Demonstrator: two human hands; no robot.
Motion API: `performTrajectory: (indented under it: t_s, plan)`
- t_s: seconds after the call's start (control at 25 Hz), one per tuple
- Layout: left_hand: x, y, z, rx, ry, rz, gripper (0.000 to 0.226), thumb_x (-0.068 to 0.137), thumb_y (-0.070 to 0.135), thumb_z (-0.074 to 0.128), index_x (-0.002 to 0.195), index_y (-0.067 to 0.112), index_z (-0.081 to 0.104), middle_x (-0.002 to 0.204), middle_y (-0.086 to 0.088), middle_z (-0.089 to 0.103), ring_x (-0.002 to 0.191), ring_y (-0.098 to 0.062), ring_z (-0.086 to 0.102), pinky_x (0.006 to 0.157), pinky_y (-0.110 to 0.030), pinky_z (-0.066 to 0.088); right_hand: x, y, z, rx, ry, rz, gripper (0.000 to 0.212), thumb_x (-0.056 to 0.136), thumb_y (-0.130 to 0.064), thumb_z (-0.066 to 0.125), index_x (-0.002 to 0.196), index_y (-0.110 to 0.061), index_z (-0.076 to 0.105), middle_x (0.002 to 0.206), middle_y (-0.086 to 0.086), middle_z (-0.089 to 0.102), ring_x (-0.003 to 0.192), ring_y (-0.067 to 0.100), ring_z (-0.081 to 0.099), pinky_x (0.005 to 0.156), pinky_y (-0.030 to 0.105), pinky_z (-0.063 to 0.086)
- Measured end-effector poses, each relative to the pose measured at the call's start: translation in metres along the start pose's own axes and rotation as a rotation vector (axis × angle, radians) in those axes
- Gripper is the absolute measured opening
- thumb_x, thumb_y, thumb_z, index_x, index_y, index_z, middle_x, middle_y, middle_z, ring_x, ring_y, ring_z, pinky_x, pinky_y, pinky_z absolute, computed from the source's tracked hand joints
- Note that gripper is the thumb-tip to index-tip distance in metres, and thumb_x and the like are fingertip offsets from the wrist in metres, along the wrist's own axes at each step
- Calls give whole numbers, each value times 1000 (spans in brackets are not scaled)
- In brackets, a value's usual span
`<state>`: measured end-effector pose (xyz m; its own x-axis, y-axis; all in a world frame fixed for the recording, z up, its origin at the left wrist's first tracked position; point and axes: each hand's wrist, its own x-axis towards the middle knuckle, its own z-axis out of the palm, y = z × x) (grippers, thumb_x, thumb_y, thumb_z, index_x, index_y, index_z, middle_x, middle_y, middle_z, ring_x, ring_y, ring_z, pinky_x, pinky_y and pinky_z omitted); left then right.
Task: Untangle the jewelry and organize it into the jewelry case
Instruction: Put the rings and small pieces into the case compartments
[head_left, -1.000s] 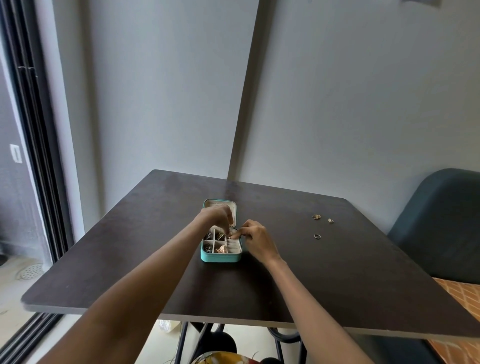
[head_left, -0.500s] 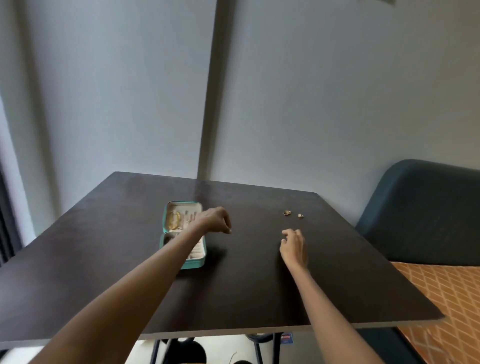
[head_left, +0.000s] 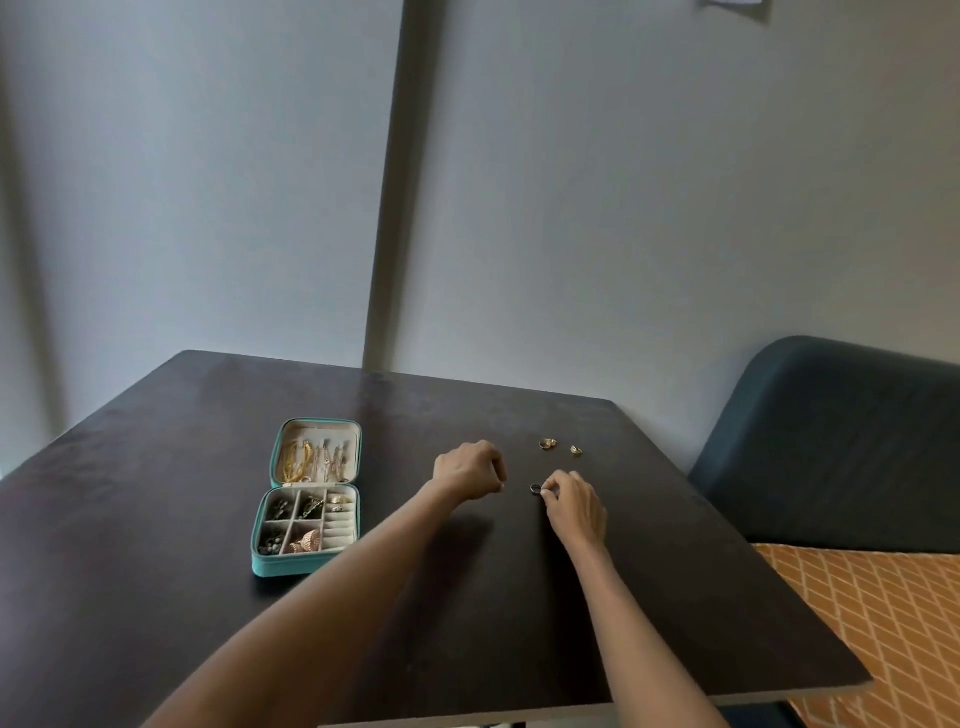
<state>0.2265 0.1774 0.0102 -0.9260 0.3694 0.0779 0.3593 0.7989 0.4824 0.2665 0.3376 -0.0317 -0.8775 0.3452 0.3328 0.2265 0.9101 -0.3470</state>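
right hand (head_left: 574, 501) reached one ring (head_left: 535, 488), two rings (head_left: 547, 443) beyond

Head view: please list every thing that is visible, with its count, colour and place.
jewelry case: 1, teal, open, table left
loose rings: 3; two gold far right, one dark ring at right fingertips
table: 1, dark brown, centre
chair: 1, dark blue, right
patterned orange surface: 1, lower right
left hand: 1, fingers curled, holds nothing visible, above table
right hand: 1, pinches dark ring
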Motion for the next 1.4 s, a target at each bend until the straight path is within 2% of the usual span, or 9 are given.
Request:
performTrajectory:
  t_s: [0.2, 0.36, 0.48, 0.56, 0.72, 0.96, 1.2, 1.28, 1.4]
  plan:
    - [-2, -2, 16, -34, -4, -3, 17, 82, 19, 59, 95, 27, 68, 110, 5, 67, 105, -18, 60, 79, -28, 43, -1, 6, 5, -24, 17, -96, 12, 93, -32, 52, 97, -24, 60, 103, -3, 55, 103, 18, 53, 71, 31, 44]
    - [-2, -1, 22, -93, 48, 5, 20, 85, 18, 57, 101, 25, 67, 113, 4, 66, 106, -18, 60, 81, -29, 44, 4, 3, 8, -8, -54, -85, 16, 94, -30, 51, 95, -18, 61, 105, -1, 52, 105, 18, 50, 73, 29, 39]
    - [-1, 0, 22, -181, 114, 23, 23, 88, 23, 59, 109, 25, 68, 114, 4, 67, 108, -18, 59, 82, -29, 45, 7, -10, 9, 506, -148, 2, 12, 95, -22, 50, 90, -15, 59, 98, 1, 48, 98, 20, 52, 77, 26, 37]
    - [-3, -3, 20, -247, 146, 46, 20, 88, 27, 61, 105, 25, 71, 110, 4, 69, 103, -18, 61, 82, -31, 47, 4, -24, 0, 813, -254, 67, 14, 97, -19, 46, 88, -16, 56, 92, 1, 51, 84, 12, 50, 69, 23, 39]
    - [-12, -14, 6, -304, 306, 86, 17, 87, 29, 64, 98, 17, 67, 99, 1, 69, 89, -16, 63, 71, -29, 48, -5, -42, -15, 1140, -431, 113, 20, 99, -13, 40, 86, -18, 55, 85, -4, 52, 80, 7, 48, 66, 23, 39]
    - [-38, -46, -28, -274, 296, 167, 14, 85, 23, 66, 93, 16, 74, 91, 1, 73, 78, -5, 62, 67, -16, 41, -24, -78, -13, 1185, -533, 91, 20, 100, -14, 38, 87, -16, 54, 87, -1, 52, 81, 9, 50, 67, 23, 42]
    - [-63, -98, -64, -219, 229, 135, 13, 81, 28, 70, 83, 16, 74, 80, 2, 71, 66, -4, 57, 60, -18, 42, -54, -127, 13, 1208, -340, -45, 7, 91, -9, 58, 91, -14, 63, 82, -2, 66, 71, 4, 59, 64, 15, 50]
    - [-70, -118, -75, -183, 203, 112, 12, 79, 29, 70, 81, 17, 74, 80, 4, 71, 69, -7, 59, 61, -23, 47, -60, -143, 20, 1174, -312, -82, 9, 85, -6, 65, 94, -7, 69, 76, -2, 69, 62, 0, 60, 62, 13, 50]
    - [-77, -141, -85, -215, 165, 116, 16, 77, 27, 73, 82, 11, 75, 81, -3, 73, 75, -15, 65, 77, -38, 52, -63, -162, 27, 1112, -278, -108, 14, 82, -3, 68, 95, 2, 71, 71, 1, 68, 55, -1, 58, 59, 14, 50]
